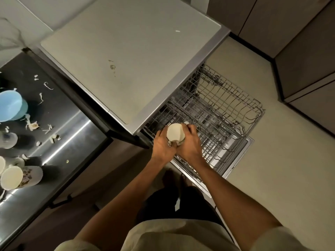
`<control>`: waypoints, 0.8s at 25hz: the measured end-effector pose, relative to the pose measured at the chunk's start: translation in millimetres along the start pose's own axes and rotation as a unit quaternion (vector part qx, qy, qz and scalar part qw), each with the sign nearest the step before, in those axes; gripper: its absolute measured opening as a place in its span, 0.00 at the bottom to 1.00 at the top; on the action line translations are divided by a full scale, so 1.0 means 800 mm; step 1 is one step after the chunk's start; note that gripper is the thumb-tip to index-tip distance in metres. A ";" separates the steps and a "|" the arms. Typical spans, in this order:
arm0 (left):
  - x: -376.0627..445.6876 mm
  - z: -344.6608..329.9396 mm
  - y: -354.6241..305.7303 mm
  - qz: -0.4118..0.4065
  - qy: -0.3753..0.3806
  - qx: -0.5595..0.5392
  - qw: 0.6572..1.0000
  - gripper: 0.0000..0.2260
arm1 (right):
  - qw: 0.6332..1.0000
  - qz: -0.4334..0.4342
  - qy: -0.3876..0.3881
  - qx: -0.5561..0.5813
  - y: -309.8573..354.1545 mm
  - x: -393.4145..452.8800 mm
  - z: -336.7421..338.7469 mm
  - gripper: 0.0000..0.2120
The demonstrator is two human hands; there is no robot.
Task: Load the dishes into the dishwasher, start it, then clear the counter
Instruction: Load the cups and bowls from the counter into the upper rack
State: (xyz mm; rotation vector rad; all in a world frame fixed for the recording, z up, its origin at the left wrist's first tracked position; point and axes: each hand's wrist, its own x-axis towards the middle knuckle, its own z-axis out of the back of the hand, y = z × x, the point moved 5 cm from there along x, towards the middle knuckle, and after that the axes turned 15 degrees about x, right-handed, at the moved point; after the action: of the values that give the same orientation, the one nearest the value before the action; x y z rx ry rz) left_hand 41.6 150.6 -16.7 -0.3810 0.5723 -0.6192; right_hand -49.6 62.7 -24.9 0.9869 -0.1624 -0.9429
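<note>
Both my hands hold a cream mug (175, 133) over the near left corner of the pulled-out dishwasher rack (226, 113). My left hand (163, 146) grips it from the left and my right hand (190, 144) wraps it from the right. I look straight down into the mug's opening. The wire rack looks bare of dishes. On the dark steel counter (68, 134) at the left stand a blue bowl (10, 105), a grey cup (8, 140) and a patterned mug (20, 177) with a cream inside.
The open dishwasher door (235, 165) lies under the rack. A grey worktop (130, 57) covers the dishwasher. Food scraps (32, 125) litter the steel counter. Beige floor (281, 169) spreads to the right, with dark cabinets (308, 60) beyond it. My feet stand beside the door.
</note>
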 end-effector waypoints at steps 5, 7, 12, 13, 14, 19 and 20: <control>0.026 -0.010 0.016 0.038 -0.021 -0.027 0.999 0.27 | 1.000 -0.010 0.004 0.028 -0.009 0.036 -0.027 0.41; 0.036 -0.016 0.025 0.041 -0.025 -0.022 0.999 0.27 | 0.999 0.002 0.009 0.032 -0.013 0.047 -0.039 0.41; 0.054 -0.043 0.049 0.087 0.008 -0.013 0.996 0.28 | 0.999 0.010 0.036 0.027 -0.037 0.070 -0.073 0.44; 0.060 -0.047 0.054 0.094 0.012 -0.015 0.995 0.28 | 0.999 0.014 0.039 0.033 -0.040 0.076 -0.079 0.44; 0.065 -0.050 0.058 0.100 0.014 -0.021 0.995 0.28 | 0.998 0.018 0.042 0.041 -0.042 0.082 -0.084 0.44; 0.099 -0.054 0.075 0.108 -0.004 -0.040 0.993 0.27 | 0.997 0.044 0.030 0.054 -0.044 0.123 -0.111 0.42; 0.105 -0.054 0.077 0.109 -0.007 -0.037 0.993 0.27 | 0.997 0.044 0.037 0.051 -0.043 0.130 -0.118 0.42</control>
State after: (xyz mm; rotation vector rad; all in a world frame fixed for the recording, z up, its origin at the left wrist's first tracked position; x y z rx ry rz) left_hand 98.2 136.4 -113.0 -0.3852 0.6150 -0.3860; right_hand 41.6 38.8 -134.9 1.0987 -0.1927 -0.8225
